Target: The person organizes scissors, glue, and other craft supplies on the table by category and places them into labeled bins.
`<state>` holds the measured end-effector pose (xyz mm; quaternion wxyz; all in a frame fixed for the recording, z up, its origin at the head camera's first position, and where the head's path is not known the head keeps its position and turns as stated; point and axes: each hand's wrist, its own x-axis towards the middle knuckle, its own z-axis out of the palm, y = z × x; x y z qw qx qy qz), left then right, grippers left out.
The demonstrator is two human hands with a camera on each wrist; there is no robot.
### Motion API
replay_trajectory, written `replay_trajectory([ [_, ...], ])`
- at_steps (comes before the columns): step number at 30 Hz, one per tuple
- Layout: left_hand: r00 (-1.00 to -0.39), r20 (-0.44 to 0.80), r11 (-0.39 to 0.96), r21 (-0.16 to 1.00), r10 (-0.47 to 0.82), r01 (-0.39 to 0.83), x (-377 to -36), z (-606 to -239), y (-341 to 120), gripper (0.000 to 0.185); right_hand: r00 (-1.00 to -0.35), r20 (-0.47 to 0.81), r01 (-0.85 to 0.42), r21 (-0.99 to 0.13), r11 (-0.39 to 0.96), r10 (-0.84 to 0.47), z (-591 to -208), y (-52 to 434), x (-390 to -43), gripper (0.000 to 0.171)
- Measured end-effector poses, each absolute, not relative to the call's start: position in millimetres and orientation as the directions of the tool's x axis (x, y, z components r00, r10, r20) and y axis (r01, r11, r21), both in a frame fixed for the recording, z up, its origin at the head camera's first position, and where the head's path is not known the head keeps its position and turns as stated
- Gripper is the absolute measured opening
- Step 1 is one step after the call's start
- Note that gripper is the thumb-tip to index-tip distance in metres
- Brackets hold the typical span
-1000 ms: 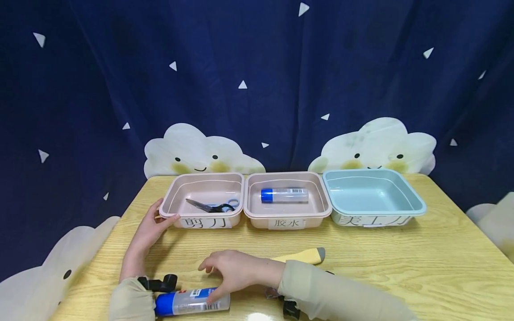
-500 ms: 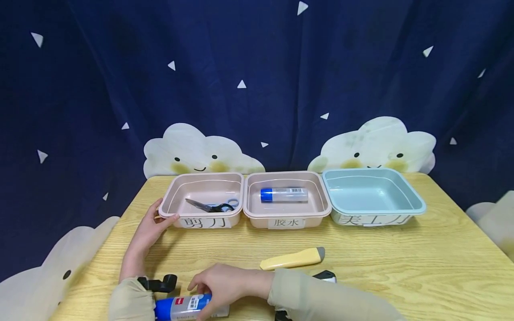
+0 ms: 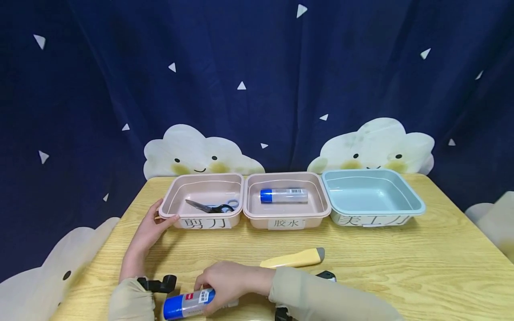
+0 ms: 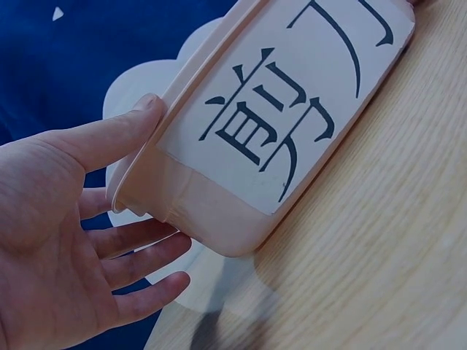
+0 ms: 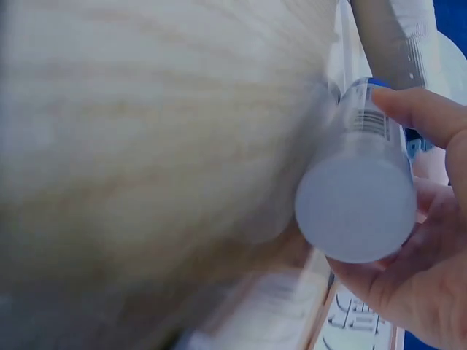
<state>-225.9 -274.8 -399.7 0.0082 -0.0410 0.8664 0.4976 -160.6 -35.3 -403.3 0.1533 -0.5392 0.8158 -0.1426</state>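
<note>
My right hand (image 3: 225, 283) grips a clear glue tube with a blue cap (image 3: 188, 303) near the table's front edge, lifted at a slant. The right wrist view shows the tube's (image 5: 359, 188) round base end on, with my fingers (image 5: 423, 117) curled round it. My left hand (image 3: 150, 227) rests with straight fingers against the left corner of the pink tray (image 3: 168, 208) that holds scissors (image 3: 211, 207). In the left wrist view the thumb (image 4: 109, 135) lies on that tray's rim (image 4: 193, 69). A yellow utility knife (image 3: 293, 258) lies on the table behind my right hand.
The middle pink tray (image 3: 321, 203) holds another blue-capped glue tube (image 3: 283, 195). A light blue tray (image 3: 415, 203) stands at the right. All three line the back of the wooden table (image 3: 421, 258). Cloud cut-outs (image 3: 375, 145) and a dark blue curtain stand behind.
My right hand has closed round the glue tube and raised it off the table, tilting it. The left hand has stayed at the tray corner.
</note>
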Motion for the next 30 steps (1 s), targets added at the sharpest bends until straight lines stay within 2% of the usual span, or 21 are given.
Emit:
replay_trajectory([
  [7, -0.995, -0.071, 0.504, 0.858, -0.065, -0.094, -224.0, -398.4, -274.3, 0.092, -0.439, -0.102, -0.797, -0.416, 0.439, -0.893, -397.8, -18.1, -167.3, 0.041],
  [12, -0.994, -0.083, 0.504, 0.857, -0.070, -0.107, -224.0, -397.7, -274.1, 0.092, -0.464, -0.092, -0.784, -0.421, 0.457, -0.881, -390.4, -7.3, -171.8, 0.042],
  [30, -0.997, -0.058, 0.522, 0.849, -0.054, -0.078, -226.9, -399.8, -276.1, 0.090, -0.573, 0.001, -0.779, -0.311, 0.544, -0.820, -351.8, 42.3, -198.9, 0.039],
])
